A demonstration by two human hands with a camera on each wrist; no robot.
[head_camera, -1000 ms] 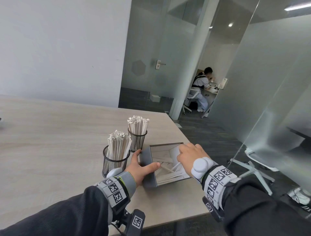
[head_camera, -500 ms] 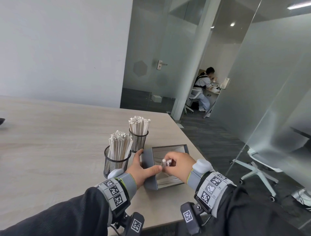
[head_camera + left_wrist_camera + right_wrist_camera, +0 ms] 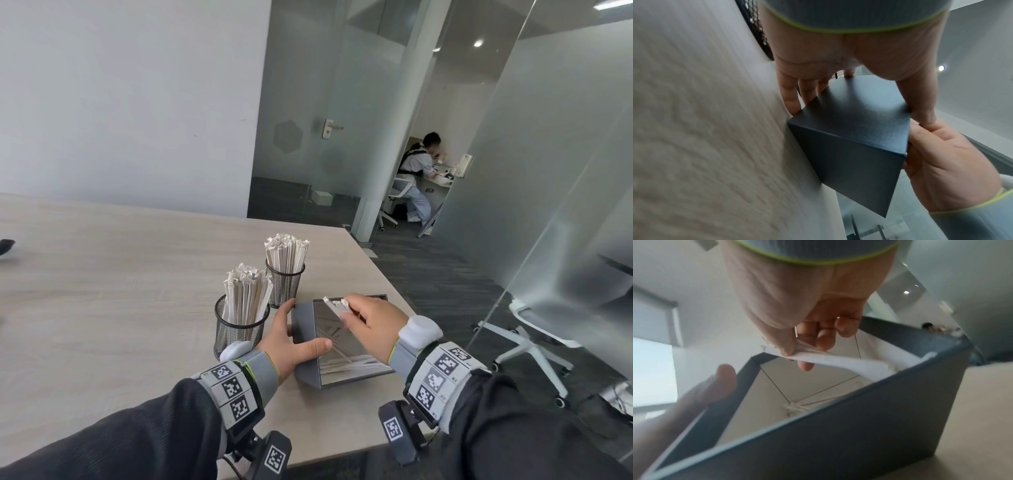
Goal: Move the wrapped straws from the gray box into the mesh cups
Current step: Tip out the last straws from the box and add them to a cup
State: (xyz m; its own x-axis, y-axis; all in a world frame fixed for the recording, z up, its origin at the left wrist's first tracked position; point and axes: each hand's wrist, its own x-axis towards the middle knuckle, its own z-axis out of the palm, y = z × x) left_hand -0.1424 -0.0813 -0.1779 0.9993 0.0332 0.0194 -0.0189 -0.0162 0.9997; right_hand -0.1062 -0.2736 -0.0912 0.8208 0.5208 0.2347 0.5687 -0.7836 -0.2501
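Note:
The gray box [image 3: 303, 322] sits near the table's right corner, with several wrapped straws [image 3: 356, 363] lying along its near side. My left hand [image 3: 291, 339] grips its left wall, thumb over the rim and fingers down the outside [image 3: 791, 99]. Above the box my right hand [image 3: 368, 323] pinches a small bundle of wrapped straws [image 3: 337, 305], whose ends stick out to the upper left. In the right wrist view the bundle [image 3: 838, 363] bends from the fingers down into the box [image 3: 859, 426]. Two black mesh cups [image 3: 239, 329] [image 3: 284, 286], both packed with upright straws, stand left of the box.
The wooden table [image 3: 120, 291] ends just right of the box and close to me. Beyond it are a glass partition, an office chair [image 3: 534, 339] and a seated person [image 3: 416, 178] far off. A dark object [image 3: 6, 246] lies at the table's left edge.
My right hand went from reaching flat into the box to pinching a bundle of straws and lifting it above the box. The left hand stayed on the box wall.

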